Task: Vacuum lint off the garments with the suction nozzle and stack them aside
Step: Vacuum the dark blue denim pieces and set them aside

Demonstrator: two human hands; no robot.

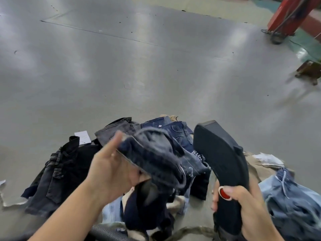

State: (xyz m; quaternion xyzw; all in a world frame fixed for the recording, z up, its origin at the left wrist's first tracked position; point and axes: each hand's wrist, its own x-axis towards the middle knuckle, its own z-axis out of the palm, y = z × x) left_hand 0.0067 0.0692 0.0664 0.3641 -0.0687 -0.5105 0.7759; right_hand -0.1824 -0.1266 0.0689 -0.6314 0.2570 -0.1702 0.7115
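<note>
While the left hand (111,173) lifts a dark denim garment (156,155) above the heap, its thumb and palm grip the bunched cloth from below and the forefinger points up and away; the garment hangs in folds from that hand, blurred at its edges. The right hand (243,204) is wrapped round the handle of the black suction nozzle (220,157), thumb lying just beside a red button (224,193) on the grip. The nozzle rises upright from the fist, its broad flat head tilted toward the lifted garment and standing just beside it; whether the two touch cannot be told.

Below both hands a pile of jeans and shorts lies on the grey worktop (139,66). A black pair (57,173) sprawls to the left, a grey-black pair (118,127) sits behind the left hand, and dark blue jeans (175,129) with pale stitching lie behind the held garment. To the right, pale blue denim (291,199) spreads beside the right wrist, with a tan piece (260,169) just behind it. A white paper tag (82,136) lies near the black pair.

A ribbed dark hose (107,233) crosses the bottom edge under the left forearm. At the far right corner stands a red metal frame (288,14), well apart from the pile
</note>
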